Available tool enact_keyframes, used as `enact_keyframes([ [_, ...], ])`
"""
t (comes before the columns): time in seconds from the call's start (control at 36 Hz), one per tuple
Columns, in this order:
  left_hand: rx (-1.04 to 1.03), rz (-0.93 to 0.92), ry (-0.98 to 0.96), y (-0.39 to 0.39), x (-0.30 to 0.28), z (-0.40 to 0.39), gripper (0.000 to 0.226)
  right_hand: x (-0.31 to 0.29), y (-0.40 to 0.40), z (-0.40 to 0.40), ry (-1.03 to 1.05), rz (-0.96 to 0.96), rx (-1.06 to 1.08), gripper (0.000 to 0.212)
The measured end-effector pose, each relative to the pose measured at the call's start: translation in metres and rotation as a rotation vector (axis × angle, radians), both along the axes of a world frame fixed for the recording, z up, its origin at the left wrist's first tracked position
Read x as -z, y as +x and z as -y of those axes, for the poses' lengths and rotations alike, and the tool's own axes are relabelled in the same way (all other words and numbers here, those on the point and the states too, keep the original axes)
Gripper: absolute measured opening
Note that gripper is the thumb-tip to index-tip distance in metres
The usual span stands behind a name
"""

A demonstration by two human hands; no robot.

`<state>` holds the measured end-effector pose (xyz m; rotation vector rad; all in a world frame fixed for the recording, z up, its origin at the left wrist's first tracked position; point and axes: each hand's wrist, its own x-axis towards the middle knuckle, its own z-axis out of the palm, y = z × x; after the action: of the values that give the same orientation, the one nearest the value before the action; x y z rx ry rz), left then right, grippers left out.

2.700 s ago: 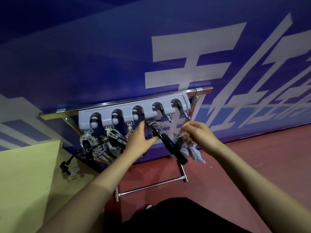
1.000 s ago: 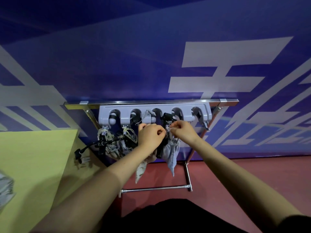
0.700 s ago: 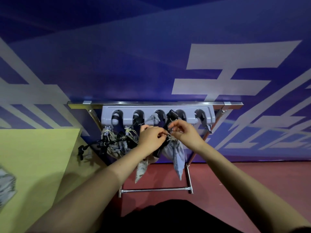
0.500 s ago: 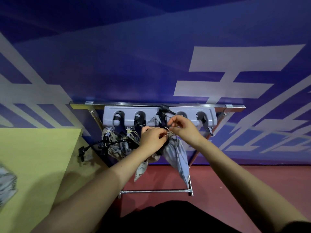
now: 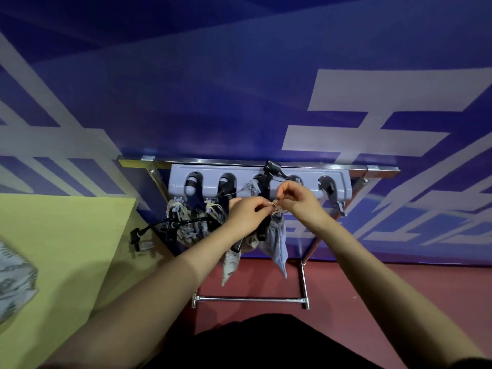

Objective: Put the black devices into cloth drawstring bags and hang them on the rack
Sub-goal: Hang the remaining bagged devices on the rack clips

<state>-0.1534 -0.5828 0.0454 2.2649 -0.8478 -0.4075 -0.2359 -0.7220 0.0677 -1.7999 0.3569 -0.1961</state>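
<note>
Both hands meet just below the rack's grey holder strip: my left hand (image 5: 246, 215) and my right hand (image 5: 298, 199) each pinch the pale drawstring (image 5: 275, 207) at the mouth of a grey cloth bag (image 5: 277, 241), fingertips almost touching. The bag hangs slack below the hands, its tip pointing at the red floor (image 5: 399, 288). A black device (image 5: 269, 179) stands up through the bag's mouth, its top now reaching above the holder strip (image 5: 343, 182) of the rack, whereas half a second ago it sat lower against the slots; a second ago the cloth was bunched high, and it has since dropped to full length. I read this as the device being seated in the bag and the cord being drawn tight, with hanging on a hook the step that follows. Left of my hands, two patterned bags (image 5: 186, 225) already hang from the strip, a black cable (image 5: 159, 226) trailing from them toward the yellow bench (image 5: 53, 249). A further patterned bag (image 5: 231, 259) dangles beneath my left wrist; what holds it I cannot tell.
</note>
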Motion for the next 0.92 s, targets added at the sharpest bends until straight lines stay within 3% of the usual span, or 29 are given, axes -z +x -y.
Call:
enact_keyframes([
  [0.14,0.078,0.211,0.138,-0.002,0.002,-0.004,0.023,0.012,-0.004,0.000,-0.524,-0.086,-0.047,0.025],
  [0.31,0.060,0.407,0.195,-0.007,0.011,-0.001,0.022,0.033,-0.016,-0.006,-0.618,-0.073,0.081,0.023],
  [0.47,0.084,0.328,0.057,-0.004,0.013,-0.004,0.025,0.026,-0.020,-0.020,-0.457,0.023,0.273,0.012],
  [0.61,-0.056,-0.254,-0.468,0.000,-0.015,-0.018,0.016,0.000,-0.012,-0.034,-0.196,0.133,0.263,0.011],
  [0.67,-0.166,-0.352,-0.613,0.007,-0.031,-0.028,0.018,-0.015,-0.001,-0.045,-0.103,0.184,0.232,0.012],
  [0.78,-0.378,-0.338,-0.793,0.039,-0.053,-0.055,0.024,-0.039,0.032,-0.078,0.066,0.242,0.176,0.012],
  [0.92,-0.601,-0.280,-0.857,0.080,-0.057,-0.118,0.026,-0.059,0.085,-0.140,0.145,0.182,0.006,0.020],
])
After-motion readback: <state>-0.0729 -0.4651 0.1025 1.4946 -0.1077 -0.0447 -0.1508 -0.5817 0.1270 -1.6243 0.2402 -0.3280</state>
